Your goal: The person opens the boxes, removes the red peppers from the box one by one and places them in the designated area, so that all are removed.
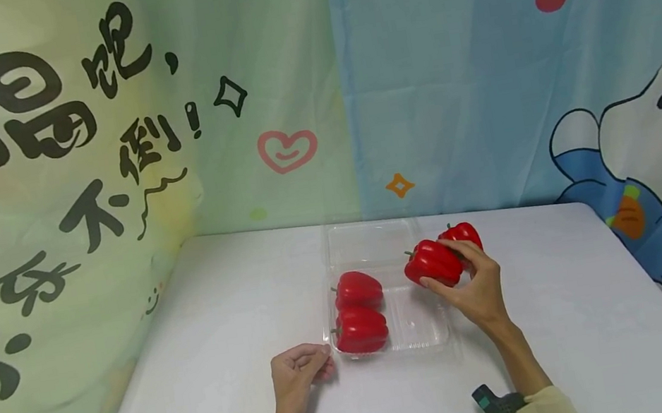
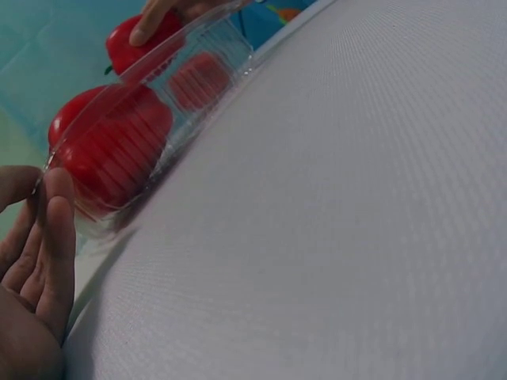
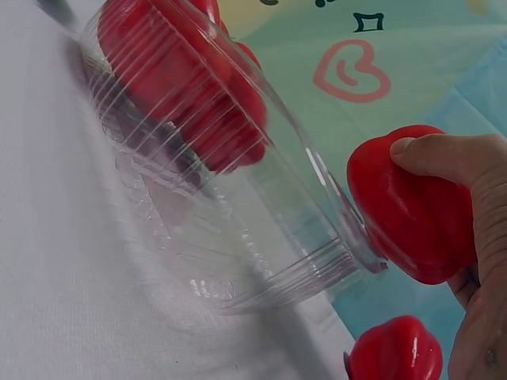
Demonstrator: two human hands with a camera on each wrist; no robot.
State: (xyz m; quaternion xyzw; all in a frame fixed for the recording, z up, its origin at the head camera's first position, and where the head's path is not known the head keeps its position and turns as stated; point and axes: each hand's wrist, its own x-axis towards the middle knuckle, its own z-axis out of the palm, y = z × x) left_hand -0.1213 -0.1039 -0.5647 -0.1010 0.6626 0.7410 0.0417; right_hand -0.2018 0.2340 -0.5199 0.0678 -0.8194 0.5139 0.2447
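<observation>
On the far left we see a pale green backdrop cloth printed with black characters, hanging beside the white tabletop. Moving right, our left hand rests on the tabletop at the near left corner of a clear plastic tray, its fingers loosely curled with the fingertips touching the tray's rim; we cannot tell whether the grip actually pinches the rim or only rests against it. Inside the tray, along its left side, lie two red peppers one behind the other: the near pepper just beside our left fingertips and the far pepper touching it from behind. The tray's clear hinged lid lies open and flat on the tabletop behind it. Further right, our right hand has its grip clamped on a third red pepper, thumb and fingers curled round it, held above the tray's far right corner; the right wrist view shows it just outside the rim, clear of the tray wall. Just behind that one, a fourth red pepper sits on the tabletop, close against the back of our fingers. On the far right hangs a blue backdrop cloth with a cartoon animal.
</observation>
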